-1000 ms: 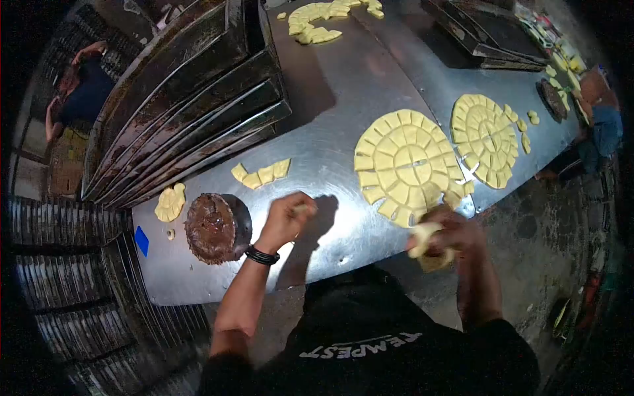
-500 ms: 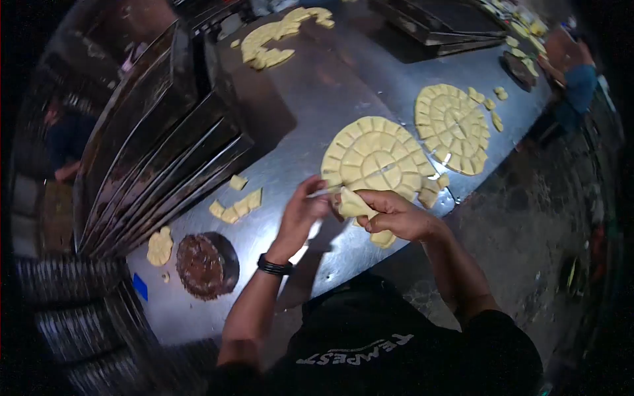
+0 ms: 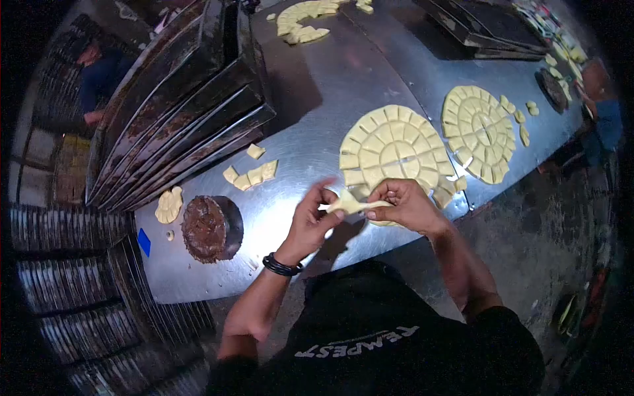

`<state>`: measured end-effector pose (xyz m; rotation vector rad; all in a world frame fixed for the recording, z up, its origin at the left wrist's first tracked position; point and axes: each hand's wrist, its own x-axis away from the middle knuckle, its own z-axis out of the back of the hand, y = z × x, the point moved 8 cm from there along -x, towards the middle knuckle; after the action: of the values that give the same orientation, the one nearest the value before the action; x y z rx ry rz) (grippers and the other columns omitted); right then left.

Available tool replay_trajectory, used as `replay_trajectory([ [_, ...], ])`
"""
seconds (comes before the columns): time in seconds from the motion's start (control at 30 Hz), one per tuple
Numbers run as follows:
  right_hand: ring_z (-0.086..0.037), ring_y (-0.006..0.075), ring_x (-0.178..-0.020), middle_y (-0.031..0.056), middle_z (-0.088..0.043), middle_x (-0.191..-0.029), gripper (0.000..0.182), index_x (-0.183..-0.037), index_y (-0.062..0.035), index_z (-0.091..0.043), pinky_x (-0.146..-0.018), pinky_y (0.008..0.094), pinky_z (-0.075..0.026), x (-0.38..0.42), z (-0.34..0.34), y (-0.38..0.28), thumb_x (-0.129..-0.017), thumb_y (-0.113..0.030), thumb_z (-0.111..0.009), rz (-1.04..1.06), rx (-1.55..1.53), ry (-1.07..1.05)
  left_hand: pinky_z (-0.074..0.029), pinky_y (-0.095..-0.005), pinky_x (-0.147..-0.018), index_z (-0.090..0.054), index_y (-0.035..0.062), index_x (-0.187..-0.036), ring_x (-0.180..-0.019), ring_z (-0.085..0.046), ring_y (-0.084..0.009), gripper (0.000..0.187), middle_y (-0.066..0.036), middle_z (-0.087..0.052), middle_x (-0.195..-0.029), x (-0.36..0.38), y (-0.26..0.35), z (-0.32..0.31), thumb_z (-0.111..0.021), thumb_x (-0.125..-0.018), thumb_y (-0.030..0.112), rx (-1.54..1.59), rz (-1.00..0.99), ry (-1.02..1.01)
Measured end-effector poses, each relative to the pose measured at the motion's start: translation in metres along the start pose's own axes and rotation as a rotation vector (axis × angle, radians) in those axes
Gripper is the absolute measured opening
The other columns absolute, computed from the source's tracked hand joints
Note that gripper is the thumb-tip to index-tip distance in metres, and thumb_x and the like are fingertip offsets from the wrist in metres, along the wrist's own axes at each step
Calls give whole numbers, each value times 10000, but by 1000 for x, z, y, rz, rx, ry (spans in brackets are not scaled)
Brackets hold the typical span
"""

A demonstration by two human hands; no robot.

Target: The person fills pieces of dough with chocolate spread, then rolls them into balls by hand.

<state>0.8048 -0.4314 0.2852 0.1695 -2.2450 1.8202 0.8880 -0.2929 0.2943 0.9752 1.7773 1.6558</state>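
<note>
Currently dough piece [image 3: 349, 204] is pinched by left hand [image 3: 309, 221] and right hand [image 3: 413, 210], its long axis spanning side to side between them, over the surface [image 3: 281, 204], near side of the scored dough round [image 3: 398, 146].

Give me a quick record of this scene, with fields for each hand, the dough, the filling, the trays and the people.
left hand: left hand, wearing a black bracelet, pinching a dough piece
right hand: right hand, gripping the same piece's other side
cut dough: nearer round and farther round, on a metal table
filling: brown paste in a round tub
trays: dark leaning trays, left of the rounds
people nearby: one far left, another far right
</note>
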Motion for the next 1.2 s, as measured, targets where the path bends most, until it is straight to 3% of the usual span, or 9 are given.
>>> replay_trajectory([
  [0.23, -605, 101, -805, 60, -638, -868, 180, -917, 22, -604, -737, 241, -514, -8, -26, 13, -766, 11, -701, -29, 22, -35, -460, -272, -813, -490, 45, -1110, -1014, -509, -129, 320, -58, -527, -1082, 9, -14, -16, -643, -838, 116, 137, -9, -16],
  [0.5, -580, 146, -679, 72, -605, -740, 302, -961, 18, -577, -666, 249, -492, 3, -2, -36, -718, -112, -700, 143, -403, 108, -473, -354, -700, -587, 9, -913, -803, -579, -309, 167, -151, -565, -828, 21, -55, 24, -581, -747, 14, -692, -192, 31],
  [0.6, -549, 142, -689, 65, -558, -817, 460, -1069, -10, -499, -643, 244, -495, 18, 10, -104, -683, -161, -699, 367, -368, 191, -466, -375, -761, -604, 44, -935, -863, -570, -302, 194, -132, -576, -901, -1, -26, 59, -616, -741, 44, -558, -270, 216],
  [0.67, -545, 133, -772, 69, -531, -917, 485, -1101, -21, -477, -647, 230, -491, 21, 11, -106, -679, -125, -692, 325, -357, 148, -445, -385, -853, -593, 48, -1014, -996, -556, -326, 267, -147, -589, -1032, -24, 15, 80, -628, -750, 67, -768, -468, 396],
  [0.73, -537, 120, -814, 48, -526, -906, 498, -1122, -36, -485, -676, 223, -482, 25, 10, -95, -675, -83, -700, 244, -279, 150, -339, -426, -981, -517, 40, -1218, -1162, -449, -338, 476, -187, -494, -1235, -42, 44, 75, -568, -838, 323, -1359, -424, 558],
  [0.83, -527, 129, -890, 33, -515, -974, 464, -1122, -30, -505, -773, 257, -463, 21, 3, -78, -697, -42, -693, 313, -315, 181, -291, -421, -1028, -470, 18, -1264, -1209, -414, -329, 569, -187, -468, -1281, -63, 14, 55, -528, -870, 424, -902, -286, 102],
  [0.97, -523, 143, -943, 43, -507, -1027, 363, -1096, -17, -535, -818, 268, -442, 2, 8, -59, -753, -14, -654, 378, -221, 326, -398, -313, -957, -364, -13, -1315, -1170, -458, -161, 710, -128, -506, -1214, -37, 2, -29, -597, -838, 458, 346, -63, -259],
  [1.03, -519, 142, -978, 58, -522, -1040, 327, -1104, -9, -539, -839, 269, -434, -1, 15, -43, -792, -13, -633, 318, -160, 318, -487, -264, -813, -433, -4, -1215, -927, -597, -157, 514, -87, -590, -1054, -25, -2, -40, -689, -811, 185, 464, 76, -105],
  [1.2, -550, 146, -969, 55, -541, -1033, 322, -1091, -14, -497, -794, 267, -476, -7, 11, -11, -793, 29, -610, 142, 2, 136, -533, -284, -725, -515, -13, -1084, -874, -612, -152, 430, -81, -611, -983, -9, -18, -13, -748, -751, 126, -59, 77, 22],
])
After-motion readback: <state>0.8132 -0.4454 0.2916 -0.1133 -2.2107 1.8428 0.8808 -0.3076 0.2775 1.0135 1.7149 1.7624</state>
